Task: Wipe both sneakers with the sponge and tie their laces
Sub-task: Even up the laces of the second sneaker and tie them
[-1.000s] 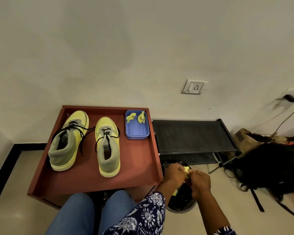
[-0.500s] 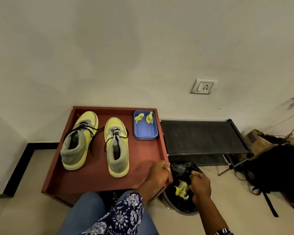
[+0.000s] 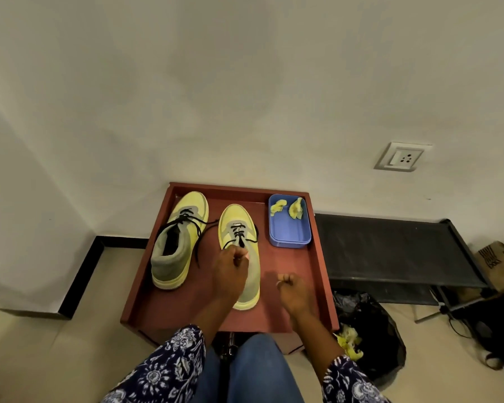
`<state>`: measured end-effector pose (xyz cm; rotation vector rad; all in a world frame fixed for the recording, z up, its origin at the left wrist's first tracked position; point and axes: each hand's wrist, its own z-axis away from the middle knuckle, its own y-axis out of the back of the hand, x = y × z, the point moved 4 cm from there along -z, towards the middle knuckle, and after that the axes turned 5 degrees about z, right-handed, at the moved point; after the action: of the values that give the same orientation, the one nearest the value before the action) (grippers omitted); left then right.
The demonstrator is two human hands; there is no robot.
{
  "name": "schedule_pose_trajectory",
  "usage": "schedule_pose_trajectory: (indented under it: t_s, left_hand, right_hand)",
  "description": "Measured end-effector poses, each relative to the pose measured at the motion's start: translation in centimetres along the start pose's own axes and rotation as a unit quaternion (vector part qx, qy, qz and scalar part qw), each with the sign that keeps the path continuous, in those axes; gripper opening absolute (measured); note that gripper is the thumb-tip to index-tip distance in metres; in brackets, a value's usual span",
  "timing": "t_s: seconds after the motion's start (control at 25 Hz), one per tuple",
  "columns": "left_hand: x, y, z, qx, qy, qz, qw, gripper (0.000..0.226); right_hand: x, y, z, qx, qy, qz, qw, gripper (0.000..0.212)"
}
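Note:
Two yellow-and-grey sneakers with black laces stand on a red-brown tray (image 3: 317,274). The left sneaker (image 3: 181,228) has loose laces trailing onto the tray. My left hand (image 3: 230,271) lies over the right sneaker (image 3: 252,280), and its curled fingertips appear to pinch that shoe's black lace (image 3: 239,238). To the right of that shoe, my right hand (image 3: 291,289) hovers over the tray with its fingers bunched, holding nothing. Yellow sponge pieces (image 3: 296,209) lie in a blue box (image 3: 288,234) at the tray's back right corner.
A black bin bag (image 3: 373,324) with yellow scraps sits on the floor right of the tray. Behind it stands a low black rack (image 3: 390,248), with bags at the far right. A wall rises directly behind the tray. My knees are under its near edge.
Both hands left the bin bag and moved left and forward over the tray. The left hand reached the right sneaker's laces. The yellow scrap they held now lies in the bag.

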<state>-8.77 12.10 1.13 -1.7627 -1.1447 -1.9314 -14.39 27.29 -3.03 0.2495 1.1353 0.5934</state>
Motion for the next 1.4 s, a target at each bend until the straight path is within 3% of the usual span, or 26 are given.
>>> schedule_pose_trajectory:
  t_s: [0.16,0.28,0.4,0.52,0.68,0.8,1.08,1.24,1.4]
  left_hand:
    - [-2.7,2.0,-1.6,0.024,0.059,-0.039,0.997,0.008]
    - [-3.6,2.0,-2.8,0.002,0.056,-0.060,0.997,0.021]
    - [-4.4,1.4,-4.2,-0.058,0.077,-0.068,0.993,0.023]
    - [-5.3,0.3,-5.1,-0.142,0.103,-0.072,0.982,0.048]
    - [-6.1,0.0,-5.7,-0.141,0.107,-0.070,0.982,0.036]
    - [-5.7,0.2,-5.7,-0.142,0.089,-0.077,0.983,0.014]
    - [-5.0,0.5,-5.0,-0.151,0.059,-0.091,0.983,0.039]
    - [-4.9,0.6,-4.5,-0.165,0.046,-0.097,0.981,0.038]
    - [-4.0,0.6,-4.0,-0.183,0.013,-0.121,0.976,0.039]
  right_hand:
    - [-3.4,-2.5,-1.0,-0.050,0.082,0.073,0.993,0.020]
    - [-5.3,-4.4,-2.1,-0.085,0.132,0.122,0.980,0.033]
    - [-7.3,-5.5,-2.6,-0.108,0.181,0.168,0.963,0.039]
    - [-8.1,-6.0,-3.4,-0.139,0.207,0.214,0.944,0.044]
    - [-8.0,-6.2,-5.1,-0.169,0.193,0.250,0.934,0.040]
    - [-7.8,-5.6,-5.4,-0.165,0.185,0.257,0.934,0.034]
    - [-6.6,-5.5,-4.9,-0.170,0.174,0.305,0.921,0.009]
    - [-6.5,-5.5,-4.2,-0.151,0.206,0.351,0.901,0.024]
    - [-7.5,-5.0,-3.0,-0.130,0.263,0.330,0.897,0.021]
